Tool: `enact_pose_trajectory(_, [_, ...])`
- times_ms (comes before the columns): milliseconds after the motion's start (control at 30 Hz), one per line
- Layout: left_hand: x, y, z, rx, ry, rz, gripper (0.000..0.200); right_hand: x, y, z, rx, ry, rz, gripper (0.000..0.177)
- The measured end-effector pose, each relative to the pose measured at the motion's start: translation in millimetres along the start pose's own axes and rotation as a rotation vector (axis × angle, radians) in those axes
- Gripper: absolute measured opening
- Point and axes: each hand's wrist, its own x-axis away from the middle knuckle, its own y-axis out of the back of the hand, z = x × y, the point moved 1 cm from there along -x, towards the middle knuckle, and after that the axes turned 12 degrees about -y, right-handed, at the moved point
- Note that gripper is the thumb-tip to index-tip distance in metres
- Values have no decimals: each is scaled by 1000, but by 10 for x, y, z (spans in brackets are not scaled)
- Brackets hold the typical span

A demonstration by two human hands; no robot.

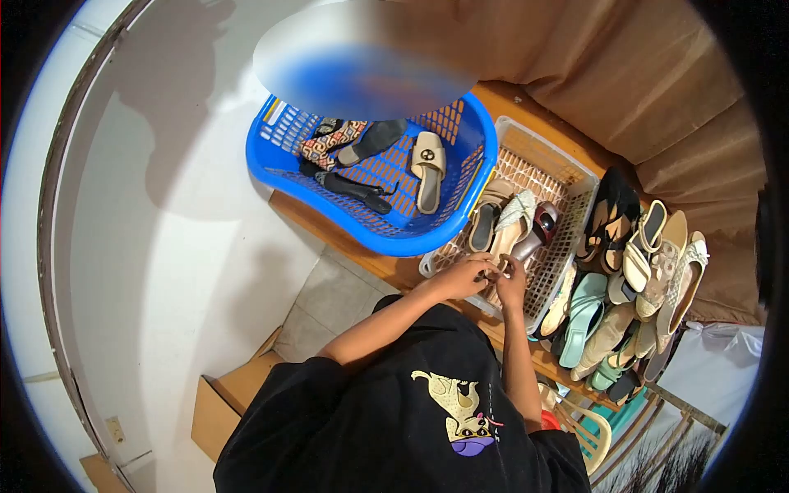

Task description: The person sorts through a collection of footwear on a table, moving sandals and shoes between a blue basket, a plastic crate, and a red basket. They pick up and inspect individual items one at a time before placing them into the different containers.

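Note:
Both hands meet over the near edge of a clear plastic basket (589, 168). My left hand (465, 277) has its fingers closed at the near end of a cream shoe with a woven strap (516, 215). On the right, my right hand (511, 282) pinches the same end of that shoe. A beige sandal with a dark insole (485, 223) lies left of it, and a dark maroon shoe (542, 226) lies right of it. The fingertips partly hide the end of the cream shoe.
A blue basket (374, 241) at the left holds a cream slide (428, 168), black shoes and a patterned item. Several shoes, including a mint-green one (584, 316), crowd the wooden table (526, 107) at the right. An open cardboard box (222, 411) stands at the lower left.

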Motion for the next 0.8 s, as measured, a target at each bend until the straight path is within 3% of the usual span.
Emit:
enact_pose_trajectory(33, [64, 59, 7, -4, 15, -5, 34, 44, 10, 81, 142, 32, 14, 49])
enact_pose_trajectory(133, [227, 302, -77, 76, -122, -190, 29, 48, -30, 90, 106, 7, -28, 46])
enact_pose_trajectory(167, [291, 399, -154, 78, -125, -179, 29, -15, -33, 12, 111, 16, -48, 44])
enact_pose_trajectory(233, [416, 647, -346, 212, -127, -397, 23, 27, 6, 59, 136, 31, -102, 41])
enact_pose_trajectory(267, [458, 798, -480, 219, -130, -378, 23, 79, 16, 135, 169, 54, -139, 38])
enact_pose_trajectory(333, [548, 1151, -691, -27, -97, -436, 16, 210, -1, 380, 99, 119, -176, 35])
enact_pose_trajectory(467, [623, 2076, -552, -74, -108, -514, 12, 512, -132, 1233, -33, 332, -196, 23])
enact_pose_trajectory(567, [640, 2811, -75, -265, -147, -655, 17, 704, -405, 1934, -113, 501, -154, 15])
enact_pose_trajectory(633, [709, 3260, 232, -212, -25, -684, 26, 739, -670, 2262, -29, 644, -180, 16])
enact_pose_trajectory(700, [801, 3728, 840, -324, 136, -714, 31, 769, -1030, 2571, -14, 684, -93, 19])
enact_pose_trajectory(767, [923, 4213, 1684, -482, 331, -609, 38, 683, -1496, 2745, -25, 705, 94, 23])
enact_pose_trajectory(800, [954, 4398, 2154, -484, 326, -580, 38, 624, -1754, 2806, 39, 723, 132, 25])
